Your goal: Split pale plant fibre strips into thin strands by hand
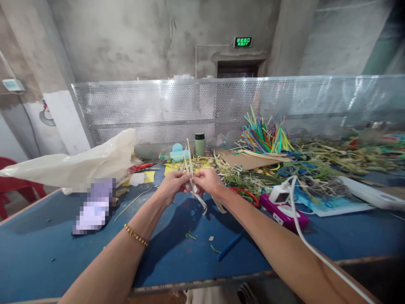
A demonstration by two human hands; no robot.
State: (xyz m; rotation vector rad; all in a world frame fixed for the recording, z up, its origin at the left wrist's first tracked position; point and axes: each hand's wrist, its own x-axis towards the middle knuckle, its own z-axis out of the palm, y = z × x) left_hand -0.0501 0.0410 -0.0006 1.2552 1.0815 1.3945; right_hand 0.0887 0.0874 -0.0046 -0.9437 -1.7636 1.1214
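Note:
Pale flat strips (190, 162) are pinched between my two hands above the blue table (171, 261). Some strip ends stick up over the fingers, and others curl down below them. My left hand (174, 185) closes its thumb and fingers on the strips from the left. From the right, my right hand (207, 181) grips them too, its fingertips close beside those of the left. Where the strips meet is partly hidden by the fingers.
A purple power block (284, 213) with a white charger and cable lies right. Behind are heaped green strips (316, 156), colourful stems (262, 135) and a green bottle (200, 145). A pale plastic bag (91, 162) lies left. A blue stick (229, 247) lies near the front.

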